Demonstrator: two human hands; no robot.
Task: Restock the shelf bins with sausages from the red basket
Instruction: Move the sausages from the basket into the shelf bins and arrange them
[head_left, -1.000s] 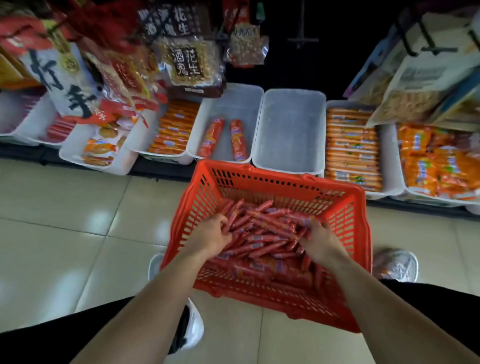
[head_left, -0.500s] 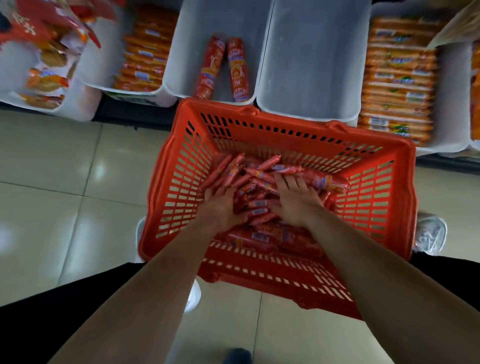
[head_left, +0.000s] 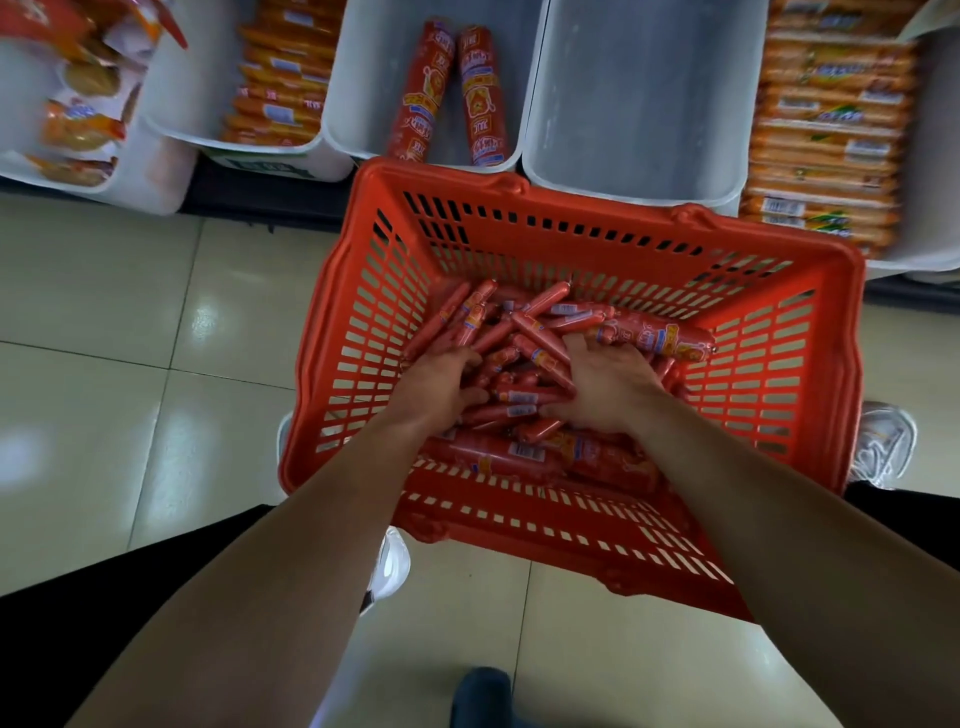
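Your left hand (head_left: 441, 382) and right hand (head_left: 610, 387) are down in the basket (head_left: 571, 208), fingers curled round the thin sausages (head_left: 519, 397) heaped between them. The bins (head_left: 634, 104) stand at 12 o'clock, just beyond the basket's rim.

- Glossy beige tiled floor (head_left: 93, 322): a red basket (head_left: 571, 208) sits between two white shoes (head_left: 883, 447).
- Low dark shelf (head_left: 270, 197) at the floor's far edge: a row of white bins (head_left: 623, 104) side by side.

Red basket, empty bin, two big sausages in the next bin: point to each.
red basket (head_left: 597, 201), head view, far rim.
empty bin (head_left: 639, 93), head view, bare floor.
two big sausages (head_left: 423, 88), head view, left one's wrapper.
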